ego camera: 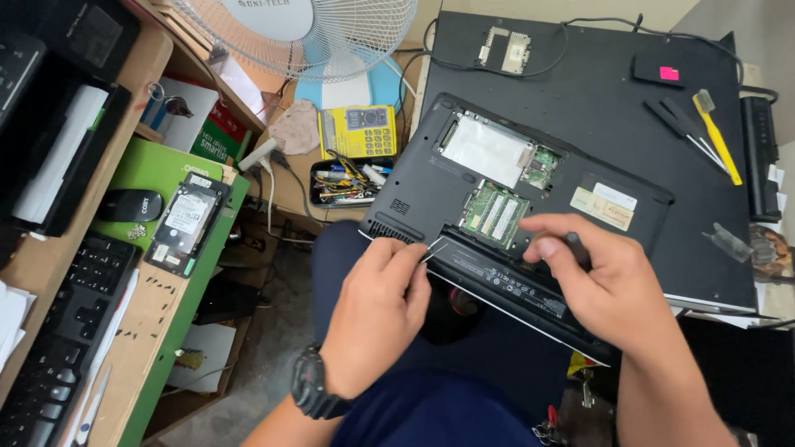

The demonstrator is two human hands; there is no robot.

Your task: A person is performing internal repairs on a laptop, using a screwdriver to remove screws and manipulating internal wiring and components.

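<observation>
Fingers [411, 258] of the left hand [377, 319] pinch a pair of slim metal tweezers [434, 249], tips aimed at the near edge of the upturned black laptop [530, 190]. Right hand [609, 285]: fingers curled around a dark-handled tool [577, 248], resting on the laptop's underside. Black wristwatch [312, 385] on the left wrist.

Laptop, landmark item: lies base-up, half on the lap, half on the black bench mat [596, 91]; covers off, showing two green memory modules [494, 213] and a silver drive bay [487, 151].
- Two pale rectangular labels [603, 204] on the base, right of the memory modules.
- Pink square sticker [669, 74] on a small black block, beyond the laptop, far right.
- Yellow-handled brush [717, 136] and black tools, right of the laptop on the mat.
- Yellow multimeter [364, 132], left of the laptop; black tray of small parts [344, 182] just below it.
- Bare hard drive with white label [184, 223], well left of the laptop on a green board.
- Black computer mouse [130, 205], beside the hard drive.
- White fan [306, 33], beyond the laptop's left corner.
</observation>
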